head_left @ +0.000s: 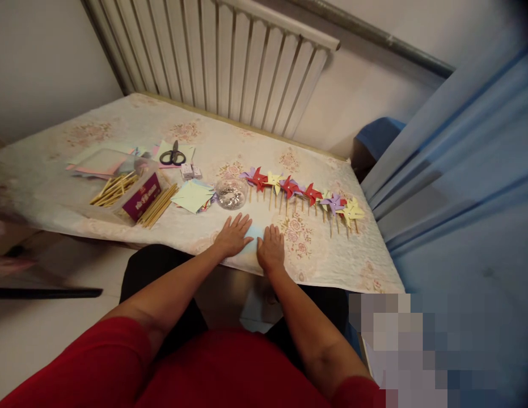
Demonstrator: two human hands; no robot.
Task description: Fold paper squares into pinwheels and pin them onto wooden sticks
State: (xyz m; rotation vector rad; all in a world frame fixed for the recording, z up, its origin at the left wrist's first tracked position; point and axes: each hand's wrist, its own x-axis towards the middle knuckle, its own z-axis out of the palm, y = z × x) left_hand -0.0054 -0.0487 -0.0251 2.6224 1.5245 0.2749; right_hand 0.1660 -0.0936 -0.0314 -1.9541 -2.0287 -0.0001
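Observation:
My left hand (233, 234) lies flat, fingers spread, on a light blue paper sheet (254, 232) near the table's front edge. Beside it, my right hand (271, 248) presses on the same sheet with its fingers together, palm down. A row of several paper pinwheels (306, 194) on wooden sticks, red, purple and yellow, lies just beyond my hands. A small clear bowl (231, 193) with shiny bits stands ahead of my left hand.
A floral cloth covers the table (119, 122). To the left are a tray of wooden sticks (131, 195), a stack of coloured paper squares (193, 195), black scissors (173, 156) and more paper sheets. A radiator (229, 56) stands behind; a blue curtain (459, 170) hangs at right.

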